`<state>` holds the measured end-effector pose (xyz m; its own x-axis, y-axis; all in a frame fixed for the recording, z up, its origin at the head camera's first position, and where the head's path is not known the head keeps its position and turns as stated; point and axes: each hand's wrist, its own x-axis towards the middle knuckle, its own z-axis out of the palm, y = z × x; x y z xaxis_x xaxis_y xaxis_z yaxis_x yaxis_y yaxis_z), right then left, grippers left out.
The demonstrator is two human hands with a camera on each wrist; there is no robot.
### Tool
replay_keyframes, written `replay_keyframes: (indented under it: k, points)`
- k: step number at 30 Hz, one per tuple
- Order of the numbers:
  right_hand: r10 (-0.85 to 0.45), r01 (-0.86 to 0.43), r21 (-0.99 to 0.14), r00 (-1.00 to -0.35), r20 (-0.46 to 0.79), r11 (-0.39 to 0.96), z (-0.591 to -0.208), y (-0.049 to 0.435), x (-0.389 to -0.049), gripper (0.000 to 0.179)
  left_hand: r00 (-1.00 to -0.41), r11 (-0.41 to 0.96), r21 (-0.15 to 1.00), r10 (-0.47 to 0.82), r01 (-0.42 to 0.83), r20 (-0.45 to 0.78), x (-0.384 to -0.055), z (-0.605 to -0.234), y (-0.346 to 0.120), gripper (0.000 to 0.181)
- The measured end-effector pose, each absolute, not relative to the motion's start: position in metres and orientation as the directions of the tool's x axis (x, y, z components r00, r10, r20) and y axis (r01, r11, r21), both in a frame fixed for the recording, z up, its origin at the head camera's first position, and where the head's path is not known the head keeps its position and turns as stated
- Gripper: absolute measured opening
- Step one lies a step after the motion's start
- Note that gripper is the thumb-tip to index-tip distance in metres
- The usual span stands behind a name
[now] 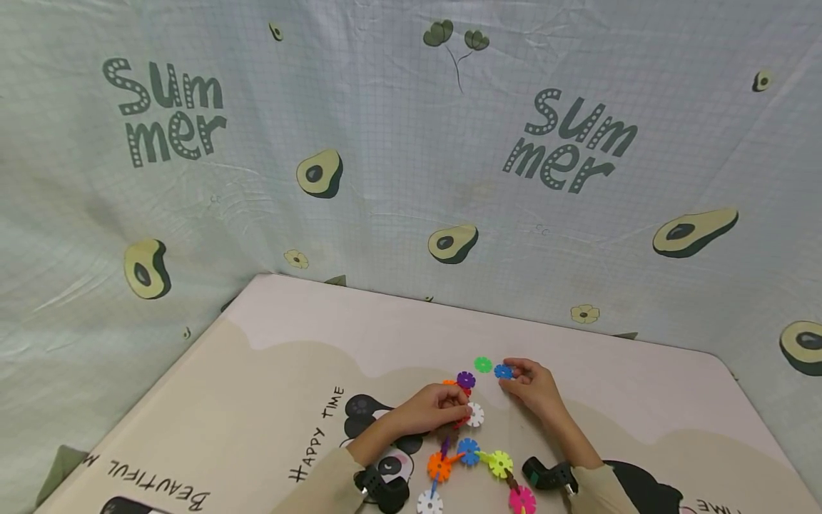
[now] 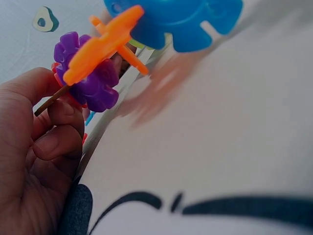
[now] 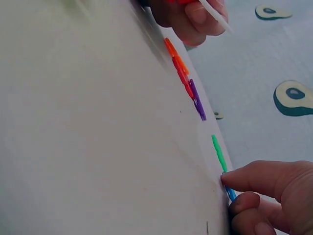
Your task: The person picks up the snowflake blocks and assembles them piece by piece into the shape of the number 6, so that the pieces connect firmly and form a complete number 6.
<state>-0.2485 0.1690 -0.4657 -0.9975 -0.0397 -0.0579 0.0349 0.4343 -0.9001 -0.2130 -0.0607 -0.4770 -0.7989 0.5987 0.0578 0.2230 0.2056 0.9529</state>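
Note:
My left hand [image 1: 433, 408] grips a chain of notched plastic snowflake discs near a red disc, beside a white disc [image 1: 476, 415]. In the left wrist view, a purple disc [image 2: 100, 88], an orange disc [image 2: 102, 48] and a large blue disc [image 2: 188, 24] reach out from those fingers. The chain runs on toward me through a yellow disc [image 1: 501, 464] and a pink disc [image 1: 523, 500]. My right hand [image 1: 538, 389] has thumb and index finger at opposite edges of a loose blue disc [image 1: 503, 371] on the table. Fingers partly cover the red disc.
A loose green disc [image 1: 483, 365] lies left of the right hand's blue one. Loose purple [image 1: 466, 380], red and orange discs lie overlapping behind the left hand. The panda-print tabletop [image 1: 289, 371] meets an avocado-print curtain [image 1: 385, 143] at its far edge.

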Motion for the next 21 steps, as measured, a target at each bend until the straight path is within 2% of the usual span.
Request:
replay_keyframes:
  k: [8,21]
  points:
    - [-0.055,0.006,-0.888,-0.998,-0.035,0.460,-0.469,0.172,-0.246,0.036,-0.798,0.197,0.955,0.600,0.222,0.062,-0.213,-0.477,-0.059,0.016]
    - [-0.072,0.023,-0.929,-0.996,-0.053,0.370,-0.471,0.178,-0.238,0.028,-0.801,0.198,0.955,0.596,0.221,0.062,-0.213,-0.476,-0.060,0.016]
